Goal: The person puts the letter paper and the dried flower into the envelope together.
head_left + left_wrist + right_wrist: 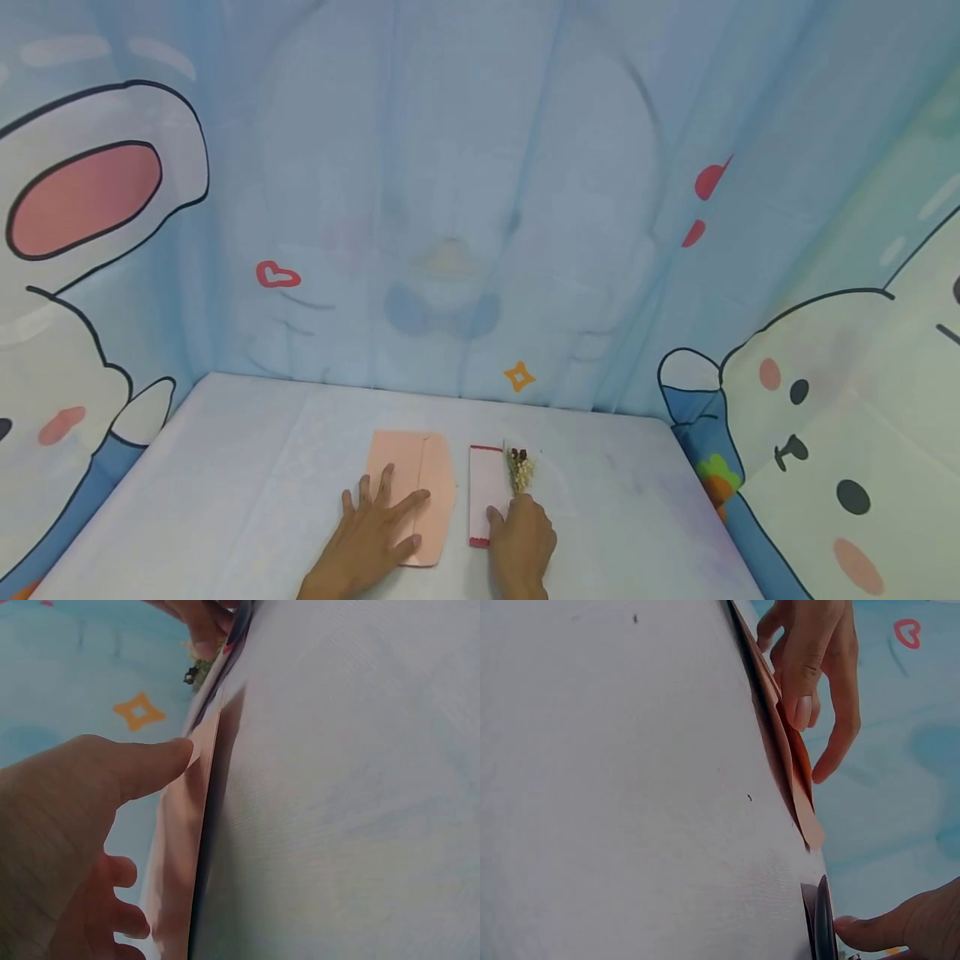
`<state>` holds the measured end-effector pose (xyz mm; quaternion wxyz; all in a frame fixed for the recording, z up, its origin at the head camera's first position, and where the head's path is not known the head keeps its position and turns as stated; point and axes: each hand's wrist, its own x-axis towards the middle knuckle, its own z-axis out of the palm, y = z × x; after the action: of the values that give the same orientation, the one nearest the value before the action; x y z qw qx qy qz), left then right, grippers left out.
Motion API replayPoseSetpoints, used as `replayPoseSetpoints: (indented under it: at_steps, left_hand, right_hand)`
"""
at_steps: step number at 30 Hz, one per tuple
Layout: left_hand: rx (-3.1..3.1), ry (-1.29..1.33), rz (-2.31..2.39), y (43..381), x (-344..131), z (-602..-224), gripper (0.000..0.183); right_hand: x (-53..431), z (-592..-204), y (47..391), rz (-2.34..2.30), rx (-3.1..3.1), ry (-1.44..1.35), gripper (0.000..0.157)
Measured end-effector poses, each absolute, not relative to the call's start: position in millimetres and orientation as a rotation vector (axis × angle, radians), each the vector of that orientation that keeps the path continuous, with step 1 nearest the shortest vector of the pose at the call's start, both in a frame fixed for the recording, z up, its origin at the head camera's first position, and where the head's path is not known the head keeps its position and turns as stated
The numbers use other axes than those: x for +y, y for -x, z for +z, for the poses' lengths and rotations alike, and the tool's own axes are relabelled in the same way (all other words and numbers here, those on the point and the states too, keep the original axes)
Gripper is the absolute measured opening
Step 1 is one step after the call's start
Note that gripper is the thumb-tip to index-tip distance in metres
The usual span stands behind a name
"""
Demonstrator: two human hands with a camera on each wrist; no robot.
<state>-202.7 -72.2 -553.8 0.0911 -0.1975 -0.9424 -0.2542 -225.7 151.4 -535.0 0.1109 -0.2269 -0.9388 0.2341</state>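
A pink envelope [435, 504] lies flat on the table, its pointed flap to the right. My left hand [369, 529] rests on it with fingers spread, and the left wrist view shows the thumb [161, 761] near the envelope's edge. To the right lies a pale card [486, 487] with red strips at its top and bottom ends. Beside that card is a small bunch of dried flowers [521, 468]. My right hand [522, 542] lies over the flowers' lower end, fingers bent and thumb at the card. What its fingertips do is hidden.
A white cloth [247, 483] covers the table. Behind it hangs a light blue curtain [450, 167] printed with cartoon animals, and more printed cloth [862, 417] closes off the right side.
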Motion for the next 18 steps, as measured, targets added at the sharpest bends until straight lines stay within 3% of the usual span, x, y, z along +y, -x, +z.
replayPoseSetpoints:
  at_steps: [11,18]
  left_hand:
    - [-2.849,0.589,-0.914,197.2,-74.3,-553.8,0.055]
    - [-2.860,0.563,-0.911,200.1,-75.6,-554.5,0.055]
  right_hand:
    - [149.0,-542.2,228.3,0.763,-2.702,0.669,0.028]
    - [156.6,-551.6,229.8,0.854,-2.582,0.555,0.006]
